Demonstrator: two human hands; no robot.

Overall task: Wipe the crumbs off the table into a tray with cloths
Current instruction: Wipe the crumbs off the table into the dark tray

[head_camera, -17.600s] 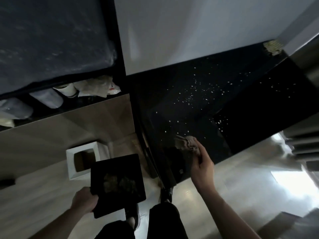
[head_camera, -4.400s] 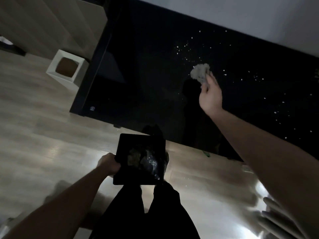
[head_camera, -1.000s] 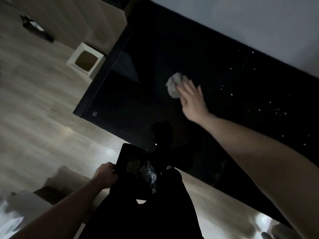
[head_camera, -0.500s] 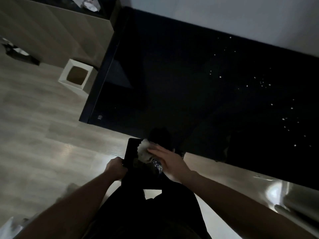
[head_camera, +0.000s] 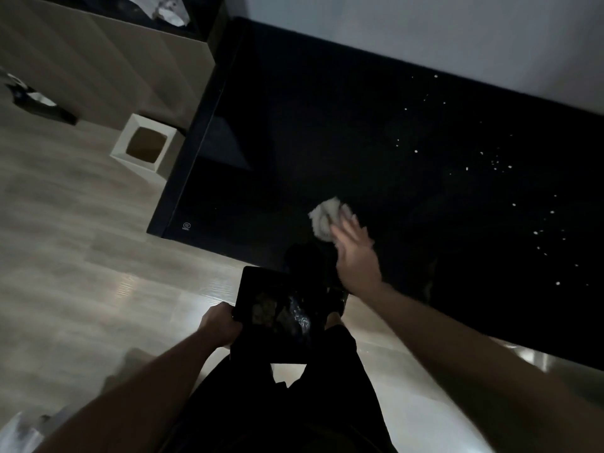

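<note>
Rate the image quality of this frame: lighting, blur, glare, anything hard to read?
Head view: dim overall; the glossy black table swallows detail, though the pale crumbs stand out. The right hand and the crumpled light cloth are motion-blurred. Glare patches streak the pale wooden floor. The black square tray in the left hand is murky.

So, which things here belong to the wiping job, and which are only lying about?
Belong to the job:
- cloth under the right hand
- crumbs on the black table
- tray, gripped by the left hand

Only lying about:
- white bin on the floor
- crumpled wrappers on the shelf, top left
</note>
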